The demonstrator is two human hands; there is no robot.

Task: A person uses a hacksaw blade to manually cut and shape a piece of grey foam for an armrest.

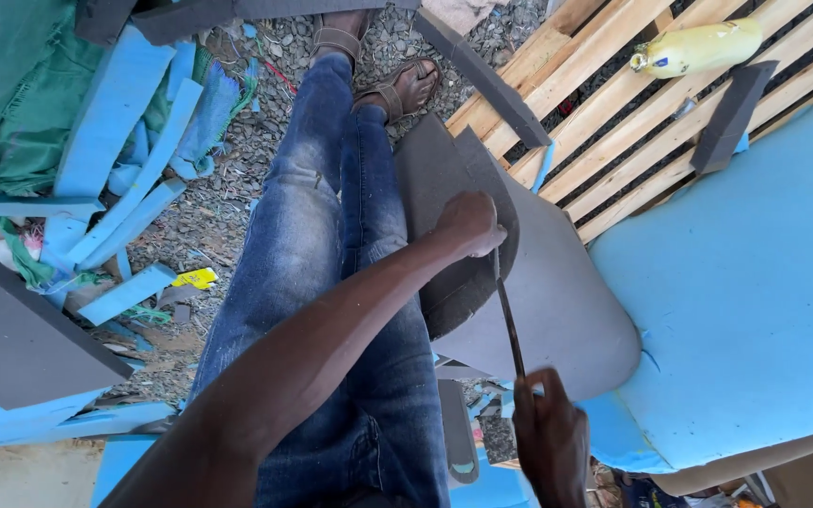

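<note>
Left hand (468, 224) pressing closed on the edge of a grey foam sheet (557, 301) to steady it over the lap, while the right hand (549, 450), just below, grips a thin blade (508, 315) slicing along that edge.

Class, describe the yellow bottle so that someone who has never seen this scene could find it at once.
Start at the wooden pallet in the upper right, behind the big blue foam sheet. The yellow bottle lies on its side across the slats near the top edge. It is the only yellow, rounded thing there; the grey foam strip beside it is flat and dark.
</note>
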